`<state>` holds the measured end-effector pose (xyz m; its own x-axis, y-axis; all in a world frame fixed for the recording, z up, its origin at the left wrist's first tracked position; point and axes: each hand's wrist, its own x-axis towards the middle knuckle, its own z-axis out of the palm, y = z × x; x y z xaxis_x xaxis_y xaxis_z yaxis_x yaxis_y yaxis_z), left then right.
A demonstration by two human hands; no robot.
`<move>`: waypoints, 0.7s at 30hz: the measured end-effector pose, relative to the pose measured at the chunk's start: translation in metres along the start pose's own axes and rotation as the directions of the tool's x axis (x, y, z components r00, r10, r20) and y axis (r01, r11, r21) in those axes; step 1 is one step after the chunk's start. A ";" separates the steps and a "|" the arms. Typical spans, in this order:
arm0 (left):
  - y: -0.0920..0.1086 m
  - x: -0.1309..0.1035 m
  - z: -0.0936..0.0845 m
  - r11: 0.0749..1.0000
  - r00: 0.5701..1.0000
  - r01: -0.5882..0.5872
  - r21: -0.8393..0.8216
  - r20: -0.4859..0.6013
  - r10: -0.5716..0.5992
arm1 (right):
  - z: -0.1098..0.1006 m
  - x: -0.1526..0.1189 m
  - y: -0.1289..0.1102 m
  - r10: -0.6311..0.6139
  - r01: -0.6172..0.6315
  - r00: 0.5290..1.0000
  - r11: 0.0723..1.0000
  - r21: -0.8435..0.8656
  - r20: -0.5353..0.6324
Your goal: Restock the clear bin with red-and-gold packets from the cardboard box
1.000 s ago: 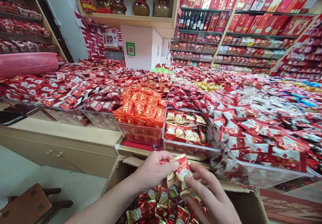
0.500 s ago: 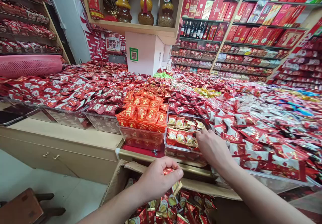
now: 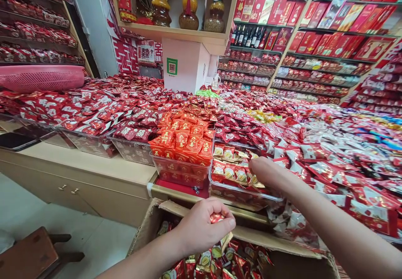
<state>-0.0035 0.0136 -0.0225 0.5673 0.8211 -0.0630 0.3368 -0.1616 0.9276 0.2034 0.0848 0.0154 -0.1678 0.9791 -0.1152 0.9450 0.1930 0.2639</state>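
Holding red-gold packet (image 3: pixel 216 218) in left hand (image 3: pixel 207 225), lower center, above carton (image 3: pixel 147 222). Right hand (image 3: pixel 263 171) apart from it, over clear bin (image 3: pixel 238 197), right of center; grip hidden, can't tell. Best: light touch, packets face-up, flush with the bin's rows.

Red-and-gold pillow-shaped packets (image 3: pixel 229 172): glossy, crinkled film. Clear rectangular plastic tray (image 3: pixel 238 197): smooth, shiny. Brown cardboard box (image 3: pixel 266 239): matt, rough-edged. Round pink plastic basket (image 3: pixel 44 79): perforated.

free air above the tub front (image 3: pixel 240 194); orange packets (image 3: pixel 182 141) block left
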 end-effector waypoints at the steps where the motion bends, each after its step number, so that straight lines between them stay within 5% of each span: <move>1: 0.000 0.000 0.000 1.000 1.000 -0.009 0.000 -0.011 0.009 | -0.002 0.002 0.002 0.007 -0.007 1.000 1.000 0.006 0.009; 5: -0.006 0.001 -0.004 0.979 0.999 0.036 -0.201 0.039 -0.029 | -0.016 -0.003 0.007 0.045 -0.046 0.999 0.998 0.040 0.024; 8: -0.010 0.001 -0.005 0.889 0.994 0.074 -0.452 0.103 -0.031 | -0.024 -0.029 -0.002 0.082 -0.064 0.993 0.980 0.188 -0.090; 11: -0.009 0.000 -0.002 0.882 0.999 -0.030 -0.471 0.008 0.038 | -0.016 -0.065 -0.026 0.070 0.106 0.970 0.741 0.663 -0.234; 14: -0.004 -0.003 0.004 0.907 0.993 -0.121 -0.403 -0.060 0.106 | 0.008 -0.090 -0.054 0.016 0.203 0.972 0.437 0.876 -0.233; 19: -0.006 -0.001 0.011 0.864 0.990 -0.130 -0.487 -0.108 0.088 | 0.039 -0.102 -0.075 0.103 0.131 0.981 0.268 0.954 -0.164; 21: -0.008 0.003 0.010 0.854 0.996 -0.061 -0.516 -0.083 0.021 | 0.038 -0.101 -0.068 0.095 0.210 0.960 0.373 0.904 -0.262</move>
<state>0.0030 0.0121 -0.0334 0.5096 0.8603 -0.0130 -0.1349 0.0949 0.9863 0.1671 -0.0300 -0.0277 -0.1447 0.9755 0.1658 0.5705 0.2192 -0.7915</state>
